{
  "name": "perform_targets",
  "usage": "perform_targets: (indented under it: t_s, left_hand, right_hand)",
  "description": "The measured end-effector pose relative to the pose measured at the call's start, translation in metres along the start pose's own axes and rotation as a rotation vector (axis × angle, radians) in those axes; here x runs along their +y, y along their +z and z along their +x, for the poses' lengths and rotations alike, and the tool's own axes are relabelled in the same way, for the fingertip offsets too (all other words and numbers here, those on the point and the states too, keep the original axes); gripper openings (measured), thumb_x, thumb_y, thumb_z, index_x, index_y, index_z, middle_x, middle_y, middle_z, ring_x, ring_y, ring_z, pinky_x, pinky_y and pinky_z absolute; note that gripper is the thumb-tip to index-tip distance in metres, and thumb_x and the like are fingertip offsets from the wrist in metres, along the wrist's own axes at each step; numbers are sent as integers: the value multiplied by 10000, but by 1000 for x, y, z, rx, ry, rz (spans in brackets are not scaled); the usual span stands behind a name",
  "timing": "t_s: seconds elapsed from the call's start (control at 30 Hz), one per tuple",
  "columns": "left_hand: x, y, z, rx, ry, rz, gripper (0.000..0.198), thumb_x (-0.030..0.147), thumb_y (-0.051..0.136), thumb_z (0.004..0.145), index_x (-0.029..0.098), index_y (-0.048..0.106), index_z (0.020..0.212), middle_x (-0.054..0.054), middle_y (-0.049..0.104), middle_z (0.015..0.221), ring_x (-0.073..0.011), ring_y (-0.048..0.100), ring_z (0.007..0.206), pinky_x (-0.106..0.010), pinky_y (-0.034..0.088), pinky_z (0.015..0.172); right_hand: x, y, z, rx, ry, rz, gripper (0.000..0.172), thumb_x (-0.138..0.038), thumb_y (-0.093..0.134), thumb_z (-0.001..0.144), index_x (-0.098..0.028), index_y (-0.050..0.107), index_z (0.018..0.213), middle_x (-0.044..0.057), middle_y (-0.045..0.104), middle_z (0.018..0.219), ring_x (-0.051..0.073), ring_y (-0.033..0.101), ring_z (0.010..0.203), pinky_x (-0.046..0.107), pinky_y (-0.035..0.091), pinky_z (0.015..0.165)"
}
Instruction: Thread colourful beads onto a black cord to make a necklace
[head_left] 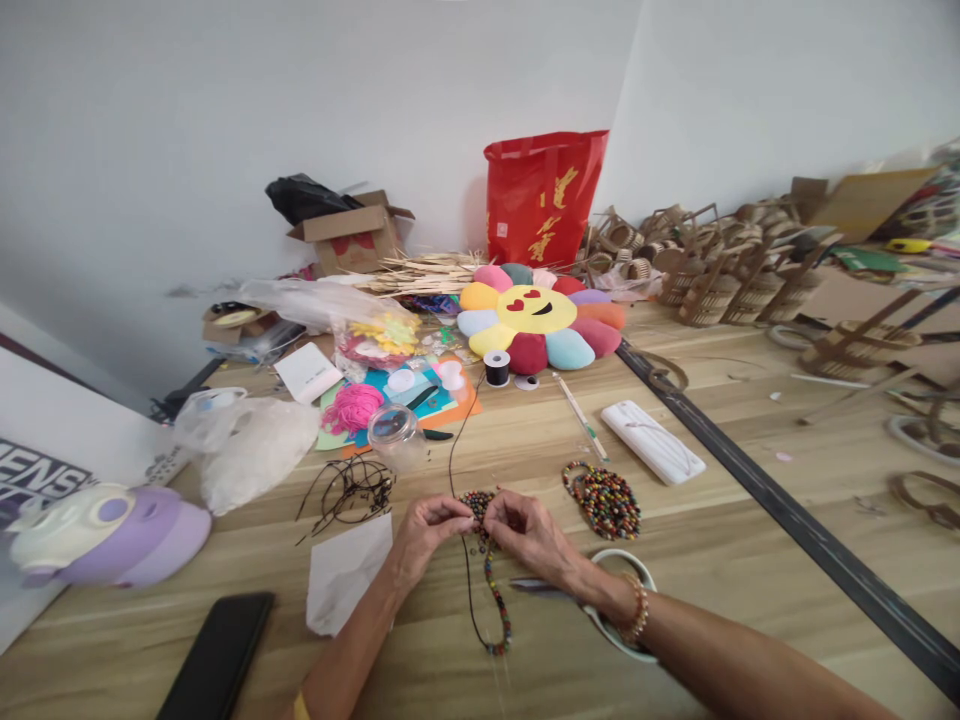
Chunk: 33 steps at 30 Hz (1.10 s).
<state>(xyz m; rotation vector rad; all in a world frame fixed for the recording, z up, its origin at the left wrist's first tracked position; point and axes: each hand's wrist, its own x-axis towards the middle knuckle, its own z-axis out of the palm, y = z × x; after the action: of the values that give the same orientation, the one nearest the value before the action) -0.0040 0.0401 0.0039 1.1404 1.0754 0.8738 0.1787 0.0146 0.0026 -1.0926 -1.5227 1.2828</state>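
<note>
On the wooden table (420, 675) in front of me, a small heap of loose beads (474, 499) lies right by my fingertips. My left hand (424, 530) has its thumb and finger brought close at the tips, and my right hand (536, 535) does the same, just beside it. I cannot tell what, if anything, is in either pinch (the bits there are too tiny to see). A string of beads (504, 610) in lots of colors runs from below my hands toward me and curls at the bottom. A black cord (468, 600) goes from that curl back up past my left fingers, toward a black spool (496, 370). A dark blade (534, 586) peeks out by my right hand, and a white bowl (626, 555) sits under my right wrist, where I wear a bracelet (640, 610). Past the bowl is a big bunch of beads (611, 500), then a white power bank (649, 440). By my left arm there is a white paper (345, 570), with a black phone (221, 650) nearer me. Farther off, a flower pillow (536, 312) lies in front of a red bag (544, 200)
</note>
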Motion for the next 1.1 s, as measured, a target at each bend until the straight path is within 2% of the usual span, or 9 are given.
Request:
perform_targets:
  t_s: [0.4, 1.1]
  left_hand:
    - [-2, 0, 0, -10, 2, 10, 158, 247, 787, 594, 139, 717, 686, -15, 713, 637, -133, 619, 611, -220, 466, 624]
    - [6, 4, -4, -40, 14, 97, 170, 277, 772, 604, 134, 707, 671, -27, 702, 655, -146, 602, 621, -239, 456, 631]
  right_hand:
    - [1, 0, 0, -26, 14, 18, 126, -251, 549, 777, -136, 567, 728, -31, 463, 593, 91, 395, 536, 209, 301, 496]
    - [-5, -1, -1, -54, 7, 2, 119, -231, 564, 790, -140, 578, 716, -40, 465, 579, 84, 392, 534, 204, 307, 505]
